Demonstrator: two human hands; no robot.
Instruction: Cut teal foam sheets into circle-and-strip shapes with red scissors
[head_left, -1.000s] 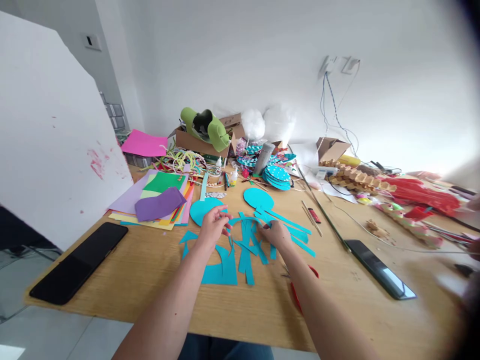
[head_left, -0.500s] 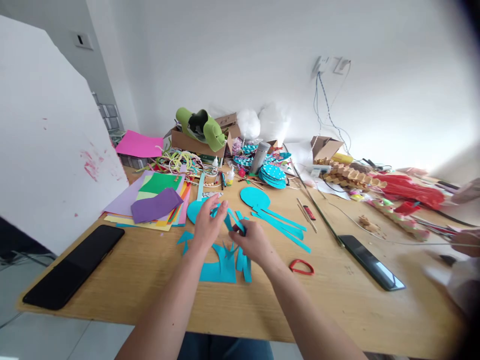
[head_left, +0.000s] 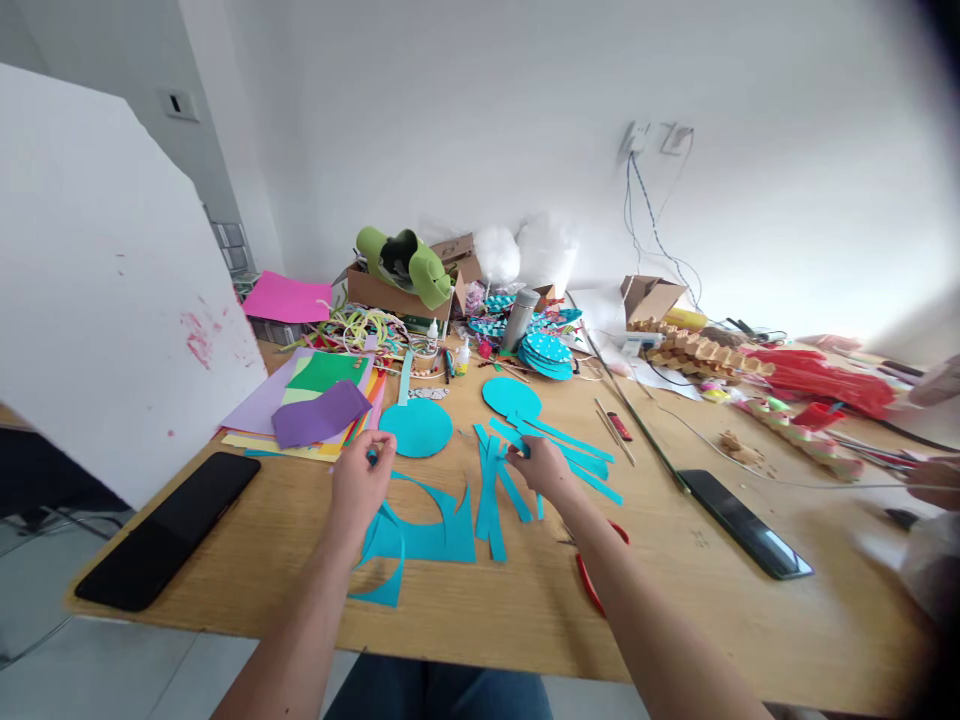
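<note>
My left hand (head_left: 363, 474) is closed, with a bit of blue between its fingertips, above the left end of the cut-out blue sheet (head_left: 450, 540). My right hand (head_left: 541, 466) pinches blue paper strips (head_left: 491, 500) at the middle of the table, where several strips lie crossed. A blue paper disc (head_left: 415, 428) lies between and beyond my hands. Another blue disc (head_left: 511, 398) lies farther back, with long strips beside it. Red-handled scissors (head_left: 589, 583) lie partly under my right forearm.
A black phone (head_left: 169, 530) lies at the left edge, another phone (head_left: 746, 525) at the right. Coloured paper sheets (head_left: 322, 412) are stacked back left. A grey bottle (head_left: 519, 320) stands behind. Another person's hand (head_left: 934, 482) shows at far right.
My hands have moved apart, the left toward the left and the right toward the right. The near disc and the crossed strips now show more fully. More of the scissors is visible.
</note>
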